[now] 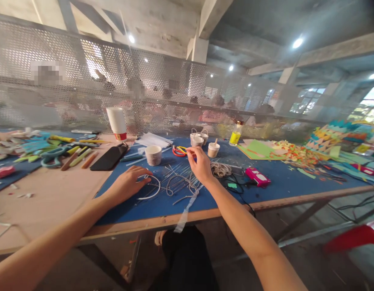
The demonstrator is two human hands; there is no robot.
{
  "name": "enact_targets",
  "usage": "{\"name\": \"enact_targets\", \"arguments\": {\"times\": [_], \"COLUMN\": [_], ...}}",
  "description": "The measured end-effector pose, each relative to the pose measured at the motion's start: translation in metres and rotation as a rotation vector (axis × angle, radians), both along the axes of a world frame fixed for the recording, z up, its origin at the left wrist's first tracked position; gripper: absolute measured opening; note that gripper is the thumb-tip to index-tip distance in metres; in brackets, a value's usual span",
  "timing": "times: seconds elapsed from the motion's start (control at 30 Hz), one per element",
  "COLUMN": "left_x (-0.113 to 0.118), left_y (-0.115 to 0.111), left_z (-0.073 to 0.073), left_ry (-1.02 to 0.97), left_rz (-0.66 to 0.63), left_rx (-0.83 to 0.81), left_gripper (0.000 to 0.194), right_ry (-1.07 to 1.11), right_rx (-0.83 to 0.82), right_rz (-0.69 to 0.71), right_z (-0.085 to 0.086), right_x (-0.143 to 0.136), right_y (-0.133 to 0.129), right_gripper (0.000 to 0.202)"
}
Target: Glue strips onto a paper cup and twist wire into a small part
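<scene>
My left hand (pixel 131 184) is low over the blue mat, its fingers closed at the top of a white curved strip (pixel 159 189) bent into an open ring. My right hand (pixel 200 165) reaches farther forward, fingertips pinched at the end of a small tool with red and yellow handles (pixel 179 151); its working end is hidden. Between the hands lie thin wires (pixel 175 171) and a loose grey cord (pixel 171 190). A small pale cup (pixel 153 155) stands beyond my left hand. Behind my right hand are more small cups (pixel 197 140) and a cup with a stick (pixel 213 149).
Left are a black phone (pixel 108 157), scissors (pixel 55 157) and a tall white paper cup (pixel 116 121). Right are a coil of cord (pixel 221 169), a pink device (pixel 257 177), a yellow-labelled bottle (pixel 235 134) and green paper (pixel 259 149). A perforated metal screen (pixel 162 81) stands behind.
</scene>
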State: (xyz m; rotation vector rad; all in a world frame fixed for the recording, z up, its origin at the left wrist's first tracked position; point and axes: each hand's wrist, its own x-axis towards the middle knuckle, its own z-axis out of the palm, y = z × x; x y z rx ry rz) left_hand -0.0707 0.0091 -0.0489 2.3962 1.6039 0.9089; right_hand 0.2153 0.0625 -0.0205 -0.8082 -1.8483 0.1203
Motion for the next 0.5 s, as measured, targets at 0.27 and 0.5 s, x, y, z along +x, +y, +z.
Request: {"name": "enact_targets", "arguments": {"times": [0.27, 0.5], "left_x": [-0.011, -0.013], "left_y": [0.006, 0.003], "left_z": [-0.007, -0.001], "left_ry": [0.013, 0.079], "left_rz": [0.015, 0.111], "left_rx": [0.107, 0.173], "left_gripper": [0.024, 0.025], "right_ry": [-0.331, -0.433], "right_rx": [-0.002, -0.006], "right_rz": [-0.003, -0.099], "right_z": [-0.015, -0.014], "right_x": [0.004, 0.012], "right_y": [-0.019, -0.019], "right_gripper": [0.021, 0.018]}}
